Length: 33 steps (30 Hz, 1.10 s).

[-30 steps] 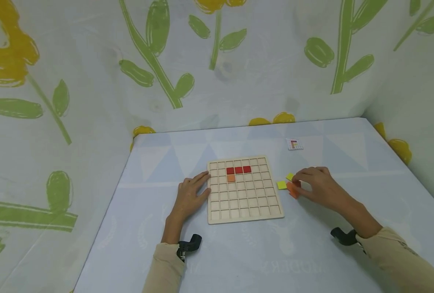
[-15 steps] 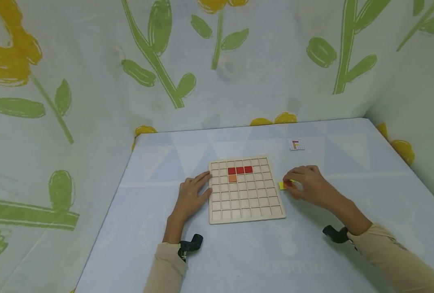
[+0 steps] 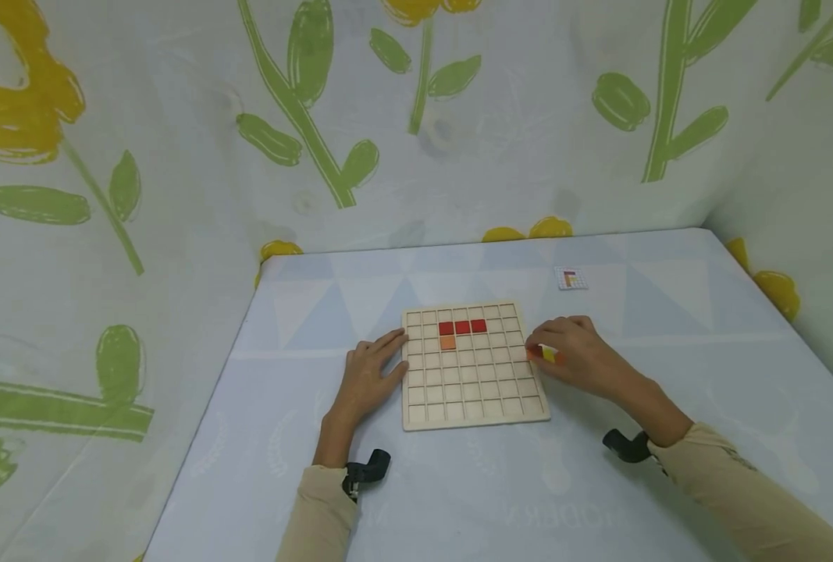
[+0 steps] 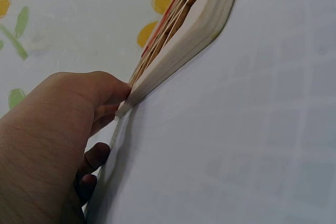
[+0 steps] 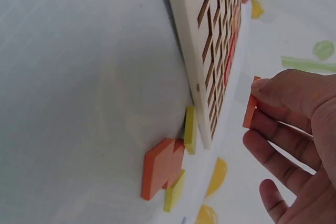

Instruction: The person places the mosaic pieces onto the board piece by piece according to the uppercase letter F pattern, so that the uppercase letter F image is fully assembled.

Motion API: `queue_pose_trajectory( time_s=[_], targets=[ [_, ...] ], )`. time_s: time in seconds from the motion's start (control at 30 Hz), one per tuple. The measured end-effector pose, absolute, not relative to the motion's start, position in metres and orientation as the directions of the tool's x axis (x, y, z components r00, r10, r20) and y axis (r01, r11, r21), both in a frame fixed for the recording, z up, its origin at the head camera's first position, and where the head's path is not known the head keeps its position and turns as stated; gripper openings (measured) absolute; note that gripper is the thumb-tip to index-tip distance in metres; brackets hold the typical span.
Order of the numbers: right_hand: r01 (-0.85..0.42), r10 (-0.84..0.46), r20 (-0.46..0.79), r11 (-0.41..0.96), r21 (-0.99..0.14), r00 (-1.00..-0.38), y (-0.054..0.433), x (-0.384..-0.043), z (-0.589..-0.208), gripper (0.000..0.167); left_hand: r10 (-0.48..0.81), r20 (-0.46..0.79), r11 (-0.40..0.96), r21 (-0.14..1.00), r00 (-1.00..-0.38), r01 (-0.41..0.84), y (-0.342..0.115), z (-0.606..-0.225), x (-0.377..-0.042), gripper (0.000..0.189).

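Observation:
In the head view, a square wooden grid board (image 3: 471,390) lies on the table. Three red tiles (image 3: 462,327) fill a short row of it, with one orange tile (image 3: 447,343) below the leftmost. My left hand (image 3: 368,378) rests against the board's left edge, thumb and fingers spread along it. Just off the right edge, my right hand (image 3: 574,351) pinches another orange tile (image 5: 251,109) between thumb and fingers, held above the table. Below it lie loose orange tiles (image 5: 156,169) and yellow tiles (image 5: 190,130), partly hidden by the hand in the head view.
A small pattern card (image 3: 571,279) lies behind the board to the right. The table (image 3: 304,312) meets a flower-printed cloth (image 3: 191,156) at the back and sides. Each wrist wears a black camera mount (image 3: 368,467).
My right hand has come up from the loose tiles with an orange tile and moved left to the board's right edge. The left hand has kept its place at the board.

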State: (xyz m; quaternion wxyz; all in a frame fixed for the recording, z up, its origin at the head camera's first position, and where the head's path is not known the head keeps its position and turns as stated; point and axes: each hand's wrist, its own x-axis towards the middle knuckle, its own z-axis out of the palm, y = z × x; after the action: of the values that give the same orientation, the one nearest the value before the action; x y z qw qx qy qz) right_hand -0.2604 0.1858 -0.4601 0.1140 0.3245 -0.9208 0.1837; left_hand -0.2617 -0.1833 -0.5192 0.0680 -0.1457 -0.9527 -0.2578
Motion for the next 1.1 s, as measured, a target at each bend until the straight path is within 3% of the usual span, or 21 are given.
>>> queue_pose_trajectory(
  time_s=[0.67,1.1],
  targets=[
    [-0.712,-0.618,0.359,0.648,-0.271,-0.700,0.154,-0.271,-0.454,0.017,0.247,0.186,0.822,0.479,-0.951,0.307,-0.186,-0.520,-0.261,0.051],
    [-0.740,-0.642,0.373,0.619,-0.264,-0.670,0.140,-0.279,-0.450,0.016,0.259,0.249,0.803,0.481,-0.933,0.351,-0.185,-0.520,-0.262,0.051]
  ],
)
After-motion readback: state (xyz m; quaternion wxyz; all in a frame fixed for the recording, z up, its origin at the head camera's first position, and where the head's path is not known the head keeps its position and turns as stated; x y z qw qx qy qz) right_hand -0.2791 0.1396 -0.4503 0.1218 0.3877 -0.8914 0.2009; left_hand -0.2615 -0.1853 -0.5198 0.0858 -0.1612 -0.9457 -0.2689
